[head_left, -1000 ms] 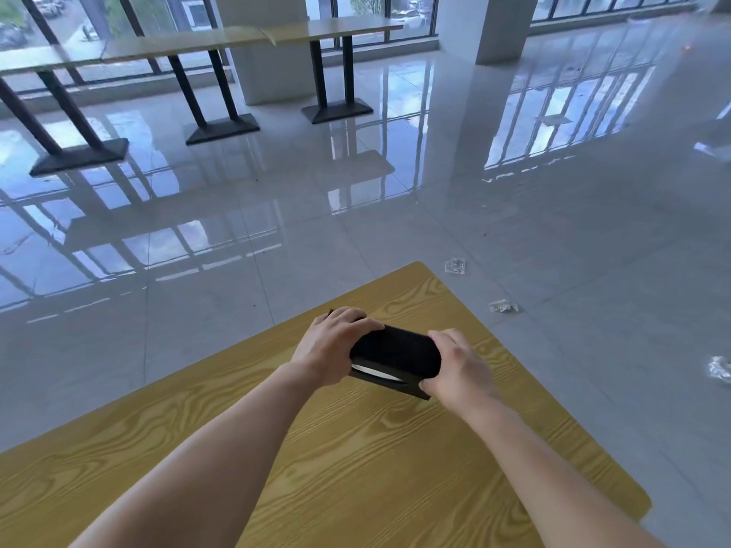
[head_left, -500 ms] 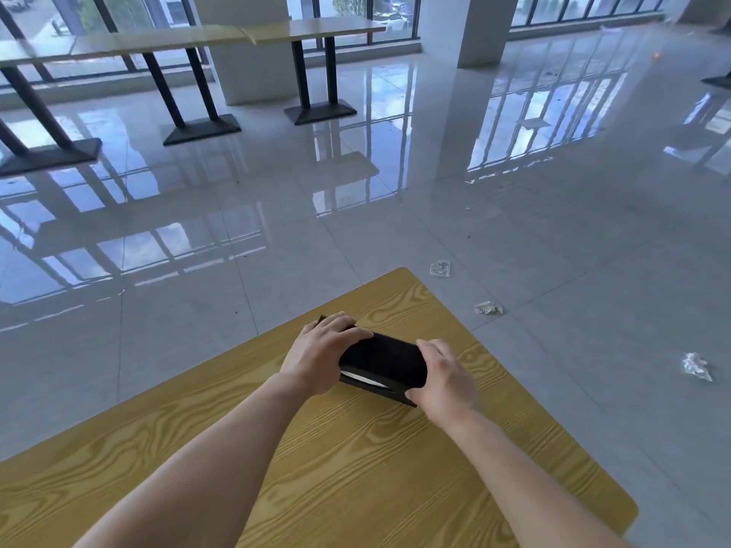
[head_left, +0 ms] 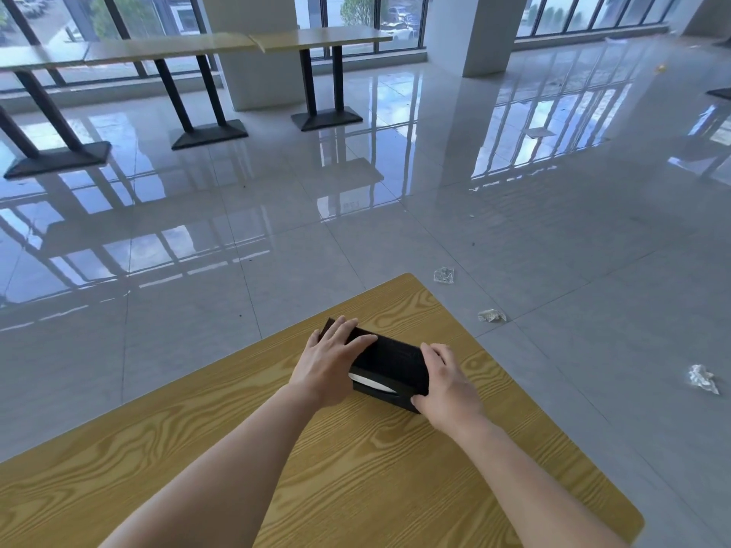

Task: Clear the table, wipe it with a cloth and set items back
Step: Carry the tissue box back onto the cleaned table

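Observation:
A black tissue box (head_left: 389, 359) with a white tissue showing in its near slot lies on the yellow wood-grain table (head_left: 356, 468), close to the far corner. My left hand (head_left: 328, 365) rests on the box's left end, its fingers stretched nearly straight over the top. At the right end, my right hand (head_left: 447, 385) holds the box, fingers on top and thumb against the near side. No cloth is in view.
Crumpled bits of paper (head_left: 491, 315) lie on the glossy tiled floor just past the table's right edge, and another scrap (head_left: 702, 378) lies further right. A row of long tables (head_left: 316, 37) on black pedestals stands by the windows at the back.
The box has come down to rest on the table. My left hand's fingers have straightened out from a curled grip. The view has shifted slightly.

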The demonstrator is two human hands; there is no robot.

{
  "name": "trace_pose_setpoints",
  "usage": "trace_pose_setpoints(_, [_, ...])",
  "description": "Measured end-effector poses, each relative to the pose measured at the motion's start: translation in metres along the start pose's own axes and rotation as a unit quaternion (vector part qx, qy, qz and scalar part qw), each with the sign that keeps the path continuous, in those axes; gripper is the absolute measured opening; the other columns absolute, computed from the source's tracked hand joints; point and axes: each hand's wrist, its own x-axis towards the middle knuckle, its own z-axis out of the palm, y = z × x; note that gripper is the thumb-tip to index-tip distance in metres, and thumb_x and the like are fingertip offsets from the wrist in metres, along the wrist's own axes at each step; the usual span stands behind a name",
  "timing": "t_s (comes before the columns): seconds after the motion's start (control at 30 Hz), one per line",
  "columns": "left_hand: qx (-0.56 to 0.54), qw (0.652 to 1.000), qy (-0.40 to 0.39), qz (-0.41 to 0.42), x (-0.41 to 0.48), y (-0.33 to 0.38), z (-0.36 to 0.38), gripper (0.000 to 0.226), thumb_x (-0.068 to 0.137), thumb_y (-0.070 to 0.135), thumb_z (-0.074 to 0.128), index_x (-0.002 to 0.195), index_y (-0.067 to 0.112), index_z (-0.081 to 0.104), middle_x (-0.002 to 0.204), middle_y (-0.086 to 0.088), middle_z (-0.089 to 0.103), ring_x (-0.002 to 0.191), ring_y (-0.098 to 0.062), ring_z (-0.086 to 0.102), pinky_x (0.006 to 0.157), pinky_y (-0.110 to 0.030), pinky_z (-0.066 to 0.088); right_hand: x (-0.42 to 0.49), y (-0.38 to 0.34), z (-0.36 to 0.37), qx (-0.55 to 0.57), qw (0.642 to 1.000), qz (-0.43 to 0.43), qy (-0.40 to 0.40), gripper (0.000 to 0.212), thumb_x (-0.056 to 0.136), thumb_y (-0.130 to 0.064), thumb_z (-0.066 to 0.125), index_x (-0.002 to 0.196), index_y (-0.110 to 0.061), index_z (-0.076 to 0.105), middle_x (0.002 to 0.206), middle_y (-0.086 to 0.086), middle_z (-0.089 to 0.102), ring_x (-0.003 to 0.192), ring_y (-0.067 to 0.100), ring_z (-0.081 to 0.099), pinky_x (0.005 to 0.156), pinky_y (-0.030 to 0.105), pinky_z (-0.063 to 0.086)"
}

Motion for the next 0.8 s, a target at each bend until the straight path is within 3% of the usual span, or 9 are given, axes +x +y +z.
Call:
trace_pose_setpoints(0.17, [-0.013,1.000,0.013,-0.021,-0.014,0.003,-0.010,0.079,0.079,0.018,0.061,0.149,0.039,0.029,0.158,-0.002,0.023,0.148,-0.022,0.014,0.117,-0.042,0.025,-0.001,-0.004,-0.010,-0.016,1.000,0.006,-0.001,0.072,0.087,-0.032,0.070,0.148,-0.017,0.034,0.157,0.000,0.022,0.135,0.027,0.036,0.108,0.038,0.039])
trace_pose_setpoints(0.33, [0.003,0.998,0.044,-0.044,-0.040,0.002,-0.023,0.076,0.082,0.019,0.060,0.149,0.036,0.029,0.157,-0.004,0.027,0.146,-0.025,0.021,0.116,-0.042,0.028,-0.009,-0.016,-0.018,-0.052,0.995,-0.035,0.072,0.051,0.088,-0.029,0.067,0.136,-0.018,0.051,0.140,0.000,0.044,0.120,0.023,0.041,0.102,0.032,0.041])
trace_pose_setpoints(0.47, [0.029,0.993,0.074,-0.087,-0.068,0.001,-0.036,0.073,0.085,0.029,0.061,0.149,0.036,0.028,0.156,-0.005,0.028,0.146,-0.026,0.023,0.116,-0.048,0.028,-0.014,-0.039,-0.023,-0.050,0.993,-0.079,0.067,0.052,0.089,-0.029,0.066,0.138,-0.019,0.050,0.131,-0.001,0.049,0.117,0.021,0.043,0.096,0.031,0.045])
trace_pose_setpoints(0.8, [0.048,0.969,0.103,-0.219,-0.176,-0.020,-0.066,0.074,0.089,0.046,0.057,0.151,0.034,0.020,0.159,-0.006,0.022,0.150,-0.026,0.014,0.116,-0.052,0.024,-0.044,-0.126,-0.006,-0.069,0.973,-0.218,0.027,0.052,0.090,-0.031,0.062,0.139,-0.021,0.047,0.133,-0.002,0.050,0.117,0.021,0.045,0.092,0.031,0.046])
